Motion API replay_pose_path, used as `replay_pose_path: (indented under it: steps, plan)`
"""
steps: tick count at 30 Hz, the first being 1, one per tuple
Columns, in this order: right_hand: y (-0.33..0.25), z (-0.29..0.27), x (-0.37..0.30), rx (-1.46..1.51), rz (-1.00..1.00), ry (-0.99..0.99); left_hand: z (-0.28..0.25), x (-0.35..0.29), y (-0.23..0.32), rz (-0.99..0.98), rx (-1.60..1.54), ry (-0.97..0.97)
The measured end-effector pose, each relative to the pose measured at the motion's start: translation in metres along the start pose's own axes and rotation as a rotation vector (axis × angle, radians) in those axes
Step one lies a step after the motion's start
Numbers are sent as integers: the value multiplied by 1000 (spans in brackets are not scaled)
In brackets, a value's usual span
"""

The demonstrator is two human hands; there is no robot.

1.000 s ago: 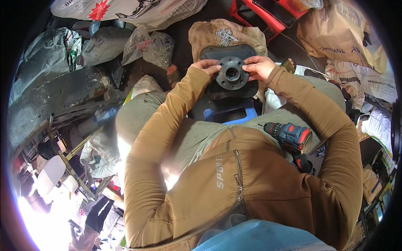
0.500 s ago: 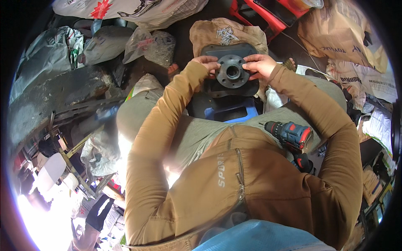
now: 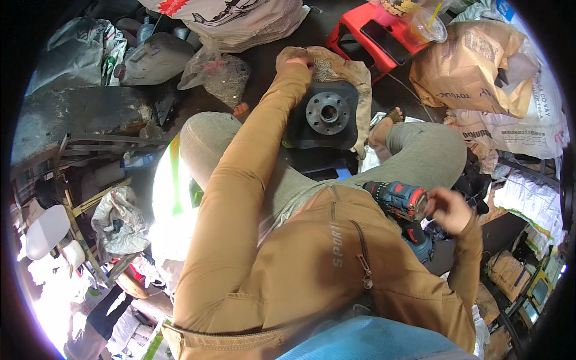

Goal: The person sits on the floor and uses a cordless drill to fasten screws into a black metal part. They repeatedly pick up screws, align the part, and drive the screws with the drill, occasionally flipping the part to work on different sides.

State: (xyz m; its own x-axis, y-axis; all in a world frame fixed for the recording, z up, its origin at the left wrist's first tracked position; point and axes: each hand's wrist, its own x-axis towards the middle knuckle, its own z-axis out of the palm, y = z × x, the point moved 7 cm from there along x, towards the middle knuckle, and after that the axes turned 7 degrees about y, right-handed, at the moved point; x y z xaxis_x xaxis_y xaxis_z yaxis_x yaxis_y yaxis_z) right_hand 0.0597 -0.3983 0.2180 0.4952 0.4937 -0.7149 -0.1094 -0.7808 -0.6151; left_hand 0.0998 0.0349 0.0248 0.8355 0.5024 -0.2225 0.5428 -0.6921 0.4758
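Observation:
A round dark flange (image 3: 318, 111) with a centre bore and a ring of bolt holes lies on a black plate (image 3: 300, 133) between my legs. Beyond it, a small pile of silvery screws (image 3: 324, 72) rests on brown paper (image 3: 362, 81). My left hand (image 3: 297, 62) is at the left edge of that pile; its fingers are mostly hidden by the hand and sleeve. A blue and black cordless drill (image 3: 401, 199) with red details lies across my lap, its chuck to the left. My right hand (image 3: 449, 210), slightly blurred with loosely bent fingers apart, is beside the drill's rear end.
A red plastic stool (image 3: 359, 37) at the far right carries a phone (image 3: 384, 42) and a drink cup (image 3: 429, 29). Paper sacks (image 3: 471, 69) stand right of it. A clear bag (image 3: 225, 78) and a large white sack (image 3: 240, 24) sit at the far left. Something blue (image 3: 344, 170) shows below the plate.
Both hands have left the flange, which stays on the black plate. My left hand has moved forward to the screws. The right has come back towards the drill on my lap.

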Motion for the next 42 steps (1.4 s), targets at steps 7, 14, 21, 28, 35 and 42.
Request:
replay_pose_path:
  steps: [7,14,21,28,35,42]
  plan:
    - [24,72,-35,-428,-220,424,39,35,-12,94,206,352]
    - [15,56,-38,-34,-226,316,31,29,-3,188,372,482]
    - [-38,-3,-102,320,-250,509,20,5,1,136,141,352]
    - [-53,41,-78,703,-178,318,-42,-6,13,63,-418,202]
    - [-91,22,-80,271,-274,467,-99,-150,85,283,-1283,-37]
    - [-136,31,-74,43,-301,311,-135,-202,102,794,-924,409]
